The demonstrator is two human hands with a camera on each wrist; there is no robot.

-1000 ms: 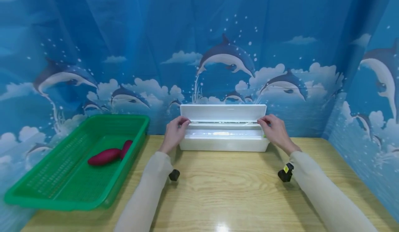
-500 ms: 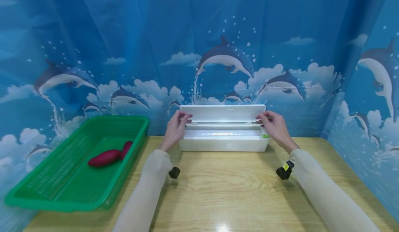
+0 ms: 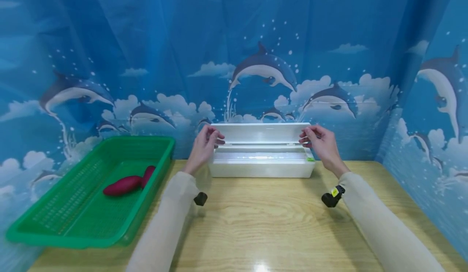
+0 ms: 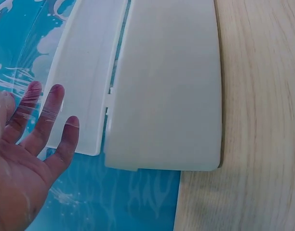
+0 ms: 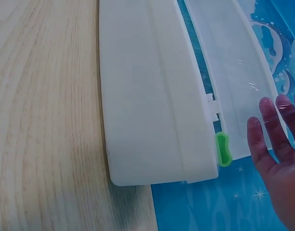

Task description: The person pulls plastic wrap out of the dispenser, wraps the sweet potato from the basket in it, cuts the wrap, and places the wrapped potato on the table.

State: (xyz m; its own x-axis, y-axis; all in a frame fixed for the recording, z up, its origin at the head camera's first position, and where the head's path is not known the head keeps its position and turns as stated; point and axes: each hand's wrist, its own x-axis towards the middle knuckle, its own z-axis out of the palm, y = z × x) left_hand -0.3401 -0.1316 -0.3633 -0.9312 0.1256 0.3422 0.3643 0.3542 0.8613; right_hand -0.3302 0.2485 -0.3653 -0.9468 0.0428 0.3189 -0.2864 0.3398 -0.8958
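A white plastic-wrap dispenser (image 3: 261, 170) lies lengthwise at the back of the table, its lid (image 3: 267, 133) standing raised on hinges. Inside, a shiny roll (image 3: 259, 156) shows. At its right end sits a green slide cutter (image 5: 224, 150). My left hand (image 3: 202, 146) is at the lid's left end, thumb and index finger together on the clear plastic wrap (image 4: 22, 73), its other fingers spread behind the film. My right hand (image 3: 324, 145) pinches the wrap at the right end, the remaining fingers extended. The film's span between the hands is nearly invisible.
A green plastic basket (image 3: 124, 233) stands on the left, with a purple sweet potato (image 3: 123, 185) and a second sweet potato (image 3: 148, 176) inside. A blue dolphin-print curtain (image 3: 183, 60) hangs right behind the dispenser. The wooden table (image 3: 256, 219) extends in front.
Both hands have risen slightly from the dispenser's opening to the level of the raised lid, and their free fingers have spread. The green slide cutter shows more fully. The basket has stayed put.
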